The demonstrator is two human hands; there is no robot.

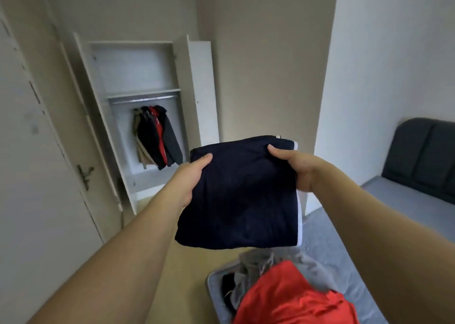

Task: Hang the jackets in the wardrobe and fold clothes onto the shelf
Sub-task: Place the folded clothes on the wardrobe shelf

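A folded navy garment (243, 195) with a white stripe along its right edge is held out flat in front of me. My left hand (190, 178) grips its left edge, thumb on top. My right hand (293, 168) grips the right edge the same way. Ahead to the left stands the white wardrobe (138, 116) with both doors open. Several jackets (157, 136) hang from its rail. The shelf (144, 92) above the rail is bare. Below me lies a pile of clothes with a red garment (293, 296) and a grey garment (278, 259).
The clothes pile sits in an open suitcase (211, 282) on a grey bed (418, 200). A dark padded headboard (423, 156) is at the right. A closed door with a handle (85, 173) fills the left. Wooden floor lies between the bed and the wardrobe.
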